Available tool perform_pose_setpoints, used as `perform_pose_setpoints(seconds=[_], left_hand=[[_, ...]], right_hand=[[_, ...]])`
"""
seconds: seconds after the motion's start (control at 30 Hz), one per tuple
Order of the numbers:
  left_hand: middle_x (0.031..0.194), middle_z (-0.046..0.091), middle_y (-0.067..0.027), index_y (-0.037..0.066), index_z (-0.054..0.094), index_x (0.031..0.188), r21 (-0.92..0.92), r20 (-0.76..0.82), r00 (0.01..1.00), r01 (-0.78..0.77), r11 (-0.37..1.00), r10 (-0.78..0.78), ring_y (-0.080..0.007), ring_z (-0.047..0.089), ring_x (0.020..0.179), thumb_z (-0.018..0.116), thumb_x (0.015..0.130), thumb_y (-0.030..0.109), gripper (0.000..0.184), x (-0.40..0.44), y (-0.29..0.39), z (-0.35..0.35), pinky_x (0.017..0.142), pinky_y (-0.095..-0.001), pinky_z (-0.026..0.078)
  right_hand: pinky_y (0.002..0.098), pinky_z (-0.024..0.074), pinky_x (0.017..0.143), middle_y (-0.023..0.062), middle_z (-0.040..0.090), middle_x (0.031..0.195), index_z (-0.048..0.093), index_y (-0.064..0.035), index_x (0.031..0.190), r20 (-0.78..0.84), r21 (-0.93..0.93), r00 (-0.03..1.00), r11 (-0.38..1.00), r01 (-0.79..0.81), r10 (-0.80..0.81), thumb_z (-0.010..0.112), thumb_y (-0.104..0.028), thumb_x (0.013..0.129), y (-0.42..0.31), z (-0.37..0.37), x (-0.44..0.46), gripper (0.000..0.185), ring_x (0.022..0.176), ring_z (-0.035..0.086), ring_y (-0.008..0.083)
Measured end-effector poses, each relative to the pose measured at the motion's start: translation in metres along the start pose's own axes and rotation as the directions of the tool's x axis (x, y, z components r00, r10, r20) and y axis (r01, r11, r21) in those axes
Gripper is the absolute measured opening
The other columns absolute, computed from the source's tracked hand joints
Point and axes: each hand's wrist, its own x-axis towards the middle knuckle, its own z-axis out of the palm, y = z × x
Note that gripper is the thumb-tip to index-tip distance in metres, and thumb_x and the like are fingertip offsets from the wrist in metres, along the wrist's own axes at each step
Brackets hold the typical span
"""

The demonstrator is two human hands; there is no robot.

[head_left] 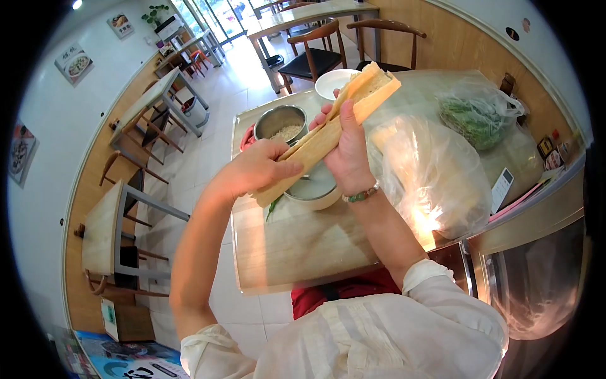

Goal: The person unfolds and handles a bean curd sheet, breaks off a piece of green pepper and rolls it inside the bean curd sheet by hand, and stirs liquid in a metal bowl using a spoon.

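Observation:
A long, pale yellow folded piece (331,136), open along one side, is held slantwise above the table. My left hand (255,167) grips its lower end, thumb on top. Round its upper half my right hand (347,142) is wrapped, with a bead bracelet at the wrist. Beneath the piece stands a bowl (315,201) with whitish content and a spoon, partly hidden. Behind it is a steel pot (265,122) holding a grainy beige mass. Something green and thin (273,207) lies beside the bowl.
A white bowl (327,82) stands at the table's back edge. On the right are a large clear plastic bag (435,170) with pale yellow contents, a bag of green leaves (476,120) and a white device (502,188). Something red (247,138) lies left of the pot. Chairs and tables stand beyond.

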Motion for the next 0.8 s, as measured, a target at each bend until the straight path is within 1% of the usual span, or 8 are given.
perform_pose_setpoints(seconds=[0.07, 0.2, 0.27, 0.37, 0.47, 0.57, 0.67, 0.8], left_hand=[[0.069, 0.056, 0.0028, -0.001, 0.064, 0.085, 0.045, -0.058, 0.998, -0.004, 0.999, 0.007, -0.0054, 0.049, 0.06, 0.065, 0.087, 0.025, 0.026, -0.001, 0.004, 0.002, 0.054, -0.0222, 0.039], [0.068, 0.056, 0.0035, -0.001, 0.066, 0.086, 0.04, -0.08, 0.997, 0.001, 0.999, 0.002, -0.0047, 0.048, 0.059, 0.066, 0.087, 0.022, 0.023, 0.002, -0.003, 0.001, 0.054, -0.022, 0.039], [0.07, 0.058, 0.003, -0.002, 0.067, 0.085, -0.111, -0.104, 0.994, -0.031, 0.993, 0.019, -0.0044, 0.049, 0.061, 0.067, 0.086, 0.02, 0.022, 0.003, -0.003, -0.001, 0.055, -0.0216, 0.04], [0.072, 0.06, 0.0022, -0.003, 0.067, 0.088, -0.103, -0.115, 0.993, -0.038, 0.994, 0.026, -0.0044, 0.05, 0.063, 0.068, 0.085, 0.019, 0.022, 0.005, -0.001, -0.005, 0.056, -0.0217, 0.041], [0.073, 0.06, 0.0019, -0.003, 0.067, 0.088, -0.135, -0.101, 0.995, -0.008, 0.991, -0.006, -0.0046, 0.051, 0.063, 0.068, 0.085, 0.019, 0.023, 0.013, -0.006, -0.005, 0.057, -0.0222, 0.041], [0.07, 0.058, 0.0004, -0.003, 0.066, 0.091, -0.163, -0.086, 0.996, -0.007, 0.987, -0.007, -0.0061, 0.05, 0.06, 0.066, 0.085, 0.017, 0.021, 0.016, -0.003, -0.002, 0.054, -0.0246, 0.04], [0.07, 0.058, 0.0006, -0.003, 0.066, 0.089, -0.139, -0.102, 0.994, -0.049, 0.989, 0.035, -0.0069, 0.05, 0.06, 0.064, 0.086, 0.018, 0.021, 0.016, 0.001, 0.001, 0.055, -0.0254, 0.041], [0.07, 0.058, -0.0009, -0.004, 0.065, 0.088, -0.063, -0.08, 0.996, -0.033, 0.997, 0.028, -0.0084, 0.051, 0.061, 0.064, 0.087, 0.021, 0.025, 0.012, 0.006, -0.002, 0.057, -0.0269, 0.042]], right_hand=[[0.0356, 0.0514, 0.08, 0.0024, 0.058, 0.091, 0.044, -0.0117, 0.123, 0.009, 0.005, 1.0, 1.0, 0.008, -0.008, 0.058, -0.039, 0.091, 0.0, 0.0, 0.0, 0.044, 0.081, 0.057, 0.0143], [0.0365, 0.0503, 0.085, 0.0051, 0.057, 0.098, 0.042, -0.0112, 0.126, -0.019, 0.001, 0.999, 0.999, -0.05, 0.05, 0.058, -0.041, 0.091, 0.0, 0.003, 0.001, 0.048, 0.089, 0.057, 0.017], [0.0372, 0.0499, 0.087, 0.0063, 0.057, 0.1, 0.042, -0.011, 0.126, -0.002, 0.012, 0.998, 0.998, -0.064, 0.064, 0.057, -0.041, 0.091, 0.001, 0.004, 0.004, 0.049, 0.092, 0.057, 0.0184], [0.0386, 0.0496, 0.089, 0.0081, 0.056, 0.103, 0.041, -0.0098, 0.126, 0.004, 0.067, 0.994, 0.992, -0.108, 0.108, 0.058, -0.04, 0.091, 0.002, 0.008, 0.0, 0.05, 0.096, 0.057, 0.0213], [0.04, 0.0486, 0.091, 0.0086, 0.055, 0.104, 0.04, -0.0087, 0.127, 0.079, 0.073, 0.986, 0.986, -0.153, 0.147, 0.057, -0.04, 0.091, 0.01, 0.007, -0.006, 0.05, 0.098, 0.056, 0.0228], [0.0409, 0.0488, 0.091, 0.0103, 0.057, 0.103, 0.041, -0.0082, 0.122, 0.058, 0.033, 0.986, 0.987, -0.159, 0.157, 0.062, -0.04, 0.088, 0.016, -0.002, -0.007, 0.051, 0.098, 0.057, 0.0242], [0.0422, 0.0479, 0.092, 0.0104, 0.057, 0.102, 0.041, -0.007, 0.122, 0.063, 0.02, 0.988, 0.989, -0.146, 0.144, 0.063, -0.043, 0.087, 0.012, -0.001, -0.005, 0.054, 0.099, 0.056, 0.0243], [0.0415, 0.0478, 0.091, 0.008, 0.056, 0.098, 0.043, -0.0083, 0.12, 0.021, 0.118, 0.992, 0.985, -0.129, 0.127, 0.064, -0.041, 0.087, -0.01, 0.009, -0.001, 0.051, 0.097, 0.056, 0.0213]])
